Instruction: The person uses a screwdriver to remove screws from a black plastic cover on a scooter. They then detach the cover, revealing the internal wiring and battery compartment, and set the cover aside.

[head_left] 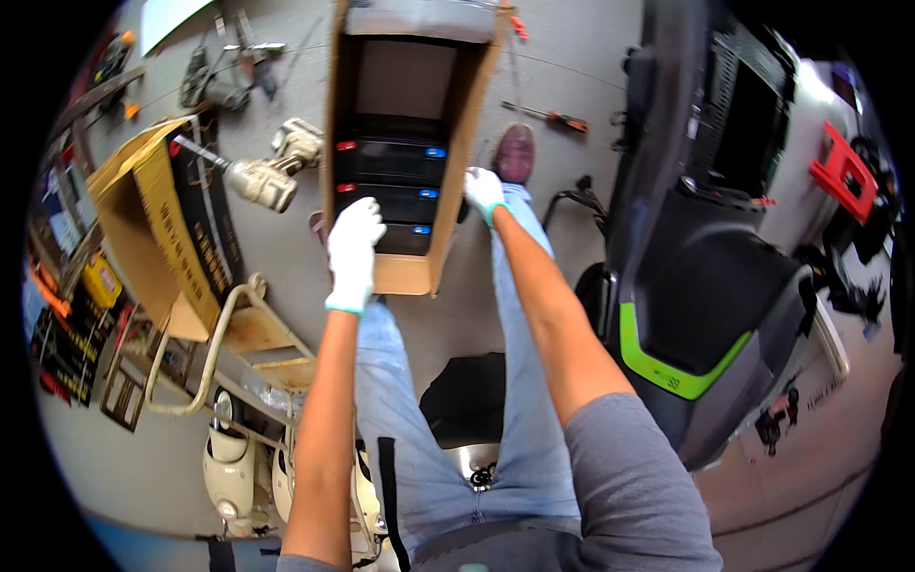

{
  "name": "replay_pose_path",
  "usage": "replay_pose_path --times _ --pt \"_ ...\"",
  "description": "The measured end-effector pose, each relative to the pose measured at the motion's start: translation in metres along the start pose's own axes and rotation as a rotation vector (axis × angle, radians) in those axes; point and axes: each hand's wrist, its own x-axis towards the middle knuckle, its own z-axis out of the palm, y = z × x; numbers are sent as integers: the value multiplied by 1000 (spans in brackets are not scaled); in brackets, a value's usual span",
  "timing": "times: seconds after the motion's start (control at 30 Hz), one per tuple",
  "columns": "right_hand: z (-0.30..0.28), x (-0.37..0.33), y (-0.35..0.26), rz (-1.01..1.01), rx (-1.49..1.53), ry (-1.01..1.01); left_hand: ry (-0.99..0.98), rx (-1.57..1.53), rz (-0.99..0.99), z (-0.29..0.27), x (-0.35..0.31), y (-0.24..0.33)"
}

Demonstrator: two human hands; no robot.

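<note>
Between my feet stands a tall, open cardboard box point(405, 276) holding a row of black batteries point(391, 162) with red and blue terminal caps. My left hand point(354, 246), in a white glove with a teal cuff, is closed over the box's near left edge. Its fingertips reach inward beside the nearest battery, and part of that battery is hidden by them. On the opposite side, my gloved right hand point(483, 192) is closed at the right wall of the box; its fingertips are partly hidden.
To the left lie a cordless impact wrench point(257, 176) and another open carton point(157, 229) beside a cream metal frame point(214, 343). A screwdriver point(548, 117) is on the floor beyond my right shoe. An electric scooter point(705, 286) with a green stripe stands close on the right.
</note>
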Motion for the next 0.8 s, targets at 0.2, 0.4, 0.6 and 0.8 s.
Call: replay_pose_path --times 0.2,0.4,0.6,0.8 --pt "-101 -43 -80 94 -386 -260 -26 265 66 31 -15 19" --pt "-378 -106 -148 -138 -880 -458 -156 600 290 153 -81 80" --pt "-619 -88 47 117 -1018 182 -684 618 643 360 -98 84" --pt "-632 -61 142 265 -570 -27 -841 841 666 529 -48 -5"
